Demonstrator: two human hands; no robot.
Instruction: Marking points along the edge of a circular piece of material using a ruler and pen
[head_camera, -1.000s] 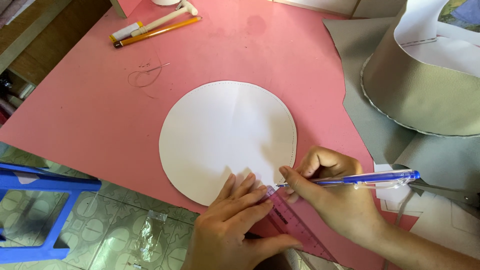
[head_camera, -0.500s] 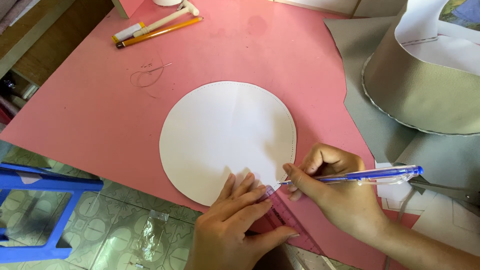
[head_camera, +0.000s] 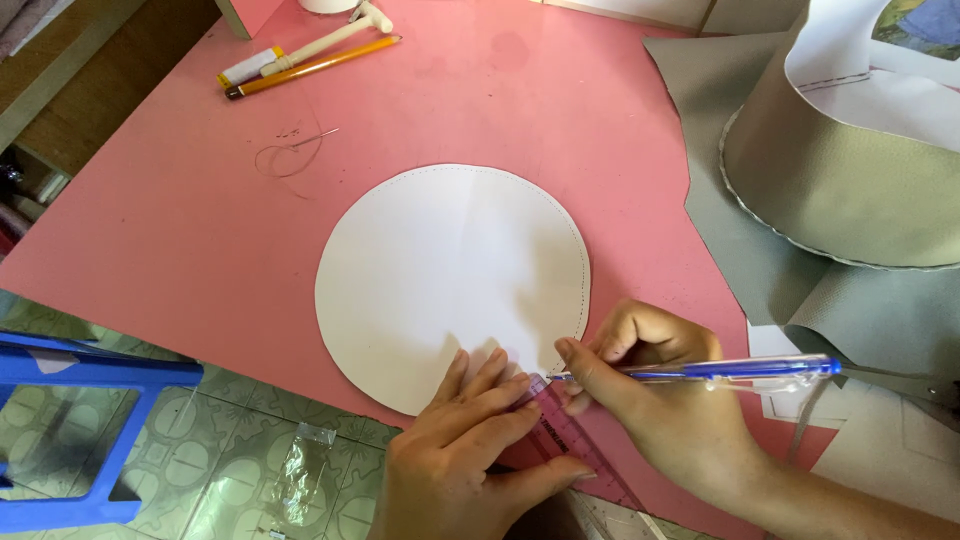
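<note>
A white round cut-out (head_camera: 440, 270) with a dotted edge lies flat on the pink table (head_camera: 180, 220). My left hand (head_camera: 465, 450) presses a pink see-through ruler (head_camera: 575, 450) down against the cut-out's near right edge, fingers flat and spread. My right hand (head_camera: 665, 395) holds a blue pen (head_camera: 720, 370), its tip touching the cut-out's edge right at the ruler's end.
A grey sewn fabric cylinder (head_camera: 850, 180) stands on grey fabric (head_camera: 730, 240) at the right. A yellow pencil (head_camera: 310, 65) and a white tool lie at the back left, a thread loop (head_camera: 290, 155) beside them. A blue stool (head_camera: 70, 420) stands on the tiled floor.
My right hand and the pen have shifted very slightly; the pen tip stays at the ruler's end. The left hand keeps pressing the ruler.
</note>
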